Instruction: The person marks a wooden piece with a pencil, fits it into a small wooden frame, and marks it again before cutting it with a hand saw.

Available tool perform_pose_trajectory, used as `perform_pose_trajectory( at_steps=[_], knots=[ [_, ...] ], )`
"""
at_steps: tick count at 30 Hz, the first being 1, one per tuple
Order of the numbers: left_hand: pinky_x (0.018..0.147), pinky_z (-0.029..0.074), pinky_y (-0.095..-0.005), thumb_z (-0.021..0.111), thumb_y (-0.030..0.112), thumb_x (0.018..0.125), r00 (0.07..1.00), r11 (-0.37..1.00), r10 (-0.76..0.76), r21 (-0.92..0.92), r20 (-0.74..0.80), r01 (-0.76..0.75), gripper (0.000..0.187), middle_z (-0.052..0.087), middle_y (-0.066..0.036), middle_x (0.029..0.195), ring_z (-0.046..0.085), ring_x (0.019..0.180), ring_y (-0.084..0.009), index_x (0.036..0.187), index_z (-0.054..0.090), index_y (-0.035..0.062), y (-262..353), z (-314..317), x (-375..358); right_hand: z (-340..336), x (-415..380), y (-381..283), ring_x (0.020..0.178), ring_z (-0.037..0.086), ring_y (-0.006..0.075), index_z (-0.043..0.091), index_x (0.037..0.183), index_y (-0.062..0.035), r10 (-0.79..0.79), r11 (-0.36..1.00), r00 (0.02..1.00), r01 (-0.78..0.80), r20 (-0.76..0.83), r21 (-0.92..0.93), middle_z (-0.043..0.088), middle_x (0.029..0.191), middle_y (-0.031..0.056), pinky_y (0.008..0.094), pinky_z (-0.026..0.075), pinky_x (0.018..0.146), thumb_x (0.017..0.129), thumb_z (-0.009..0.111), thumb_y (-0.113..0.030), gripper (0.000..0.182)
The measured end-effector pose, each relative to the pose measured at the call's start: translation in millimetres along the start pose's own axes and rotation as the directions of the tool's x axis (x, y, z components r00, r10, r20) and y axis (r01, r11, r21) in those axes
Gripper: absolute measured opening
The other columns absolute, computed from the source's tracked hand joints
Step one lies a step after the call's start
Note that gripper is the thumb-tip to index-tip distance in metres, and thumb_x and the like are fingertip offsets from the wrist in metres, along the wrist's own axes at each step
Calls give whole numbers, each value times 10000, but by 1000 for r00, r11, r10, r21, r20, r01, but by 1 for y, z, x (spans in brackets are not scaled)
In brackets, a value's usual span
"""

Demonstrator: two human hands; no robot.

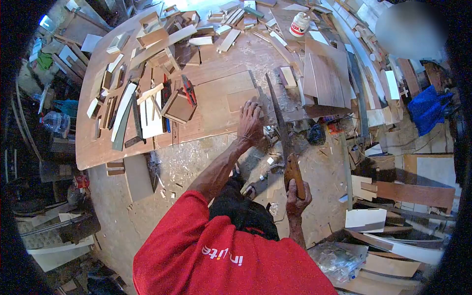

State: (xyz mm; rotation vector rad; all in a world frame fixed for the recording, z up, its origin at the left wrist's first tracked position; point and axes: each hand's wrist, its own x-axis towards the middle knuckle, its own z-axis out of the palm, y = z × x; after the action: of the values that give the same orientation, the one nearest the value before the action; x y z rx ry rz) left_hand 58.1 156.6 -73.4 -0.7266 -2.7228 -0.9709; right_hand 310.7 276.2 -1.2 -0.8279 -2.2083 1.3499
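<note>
A handsaw (pixel 279 115) with a wooden handle is in my right hand (pixel 298 196), whose fingers wrap round the handle. Its blade points up and away, over the table's front edge. My left hand (pixel 251 119) rests near that edge on a thin wooden board (pixel 223 88), fingers spread forward over a smaller rectangular piece (pixel 241 100). The saw blade lies just right of the board; whether it touches the wood I cannot tell.
The wooden table (pixel 108 147) carries several offcuts, a small wooden box (pixel 180 107), red-handled clamps (pixel 188 89) and a white glue bottle (pixel 299 24). Leaning panels (pixel 327 73) stand right. Wood scraps litter the floor.
</note>
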Motion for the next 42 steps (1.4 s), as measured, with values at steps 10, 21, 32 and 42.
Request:
perform_pose_trajectory(
  at_steps=[10,21,32,42],
  knots=[
    [1011,316,-466,584,82,736,989,993,-120,1,-86,120,420,470,-197,1200,413,1152,-382,1135,488,-8,-17,-6,24,-8,-3,-9,548,502,106,618,855,-23,-23,1000,1000,23,10,-19,558,625,38,295,422,518,854,693,-239,228],
    [1073,259,-482,688,173,700,998,952,-34,302,-43,46,505,478,-113,1252,392,1219,-335,1174,533,99,-62,29,66,-3,4,-8,523,511,190,605,840,-30,-115,993,993,116,23,-23,547,611,77,346,419,524,851,679,-270,251],
    [994,322,-479,731,200,589,976,961,-189,181,-111,207,548,520,-99,1195,425,1159,-321,1118,595,168,-52,29,73,-5,9,-17,530,505,132,584,865,-16,24,998,991,-16,134,-64,537,588,56,306,432,520,853,678,-218,223],
    [941,373,-457,766,222,578,953,937,-289,180,-87,300,487,535,-29,1192,440,1132,-290,1053,656,213,-59,31,83,-6,13,-17,770,636,164,580,1198,-5,-50,998,978,56,201,-23,673,926,122,289,499,693,857,651,-191,395]
  ],
)
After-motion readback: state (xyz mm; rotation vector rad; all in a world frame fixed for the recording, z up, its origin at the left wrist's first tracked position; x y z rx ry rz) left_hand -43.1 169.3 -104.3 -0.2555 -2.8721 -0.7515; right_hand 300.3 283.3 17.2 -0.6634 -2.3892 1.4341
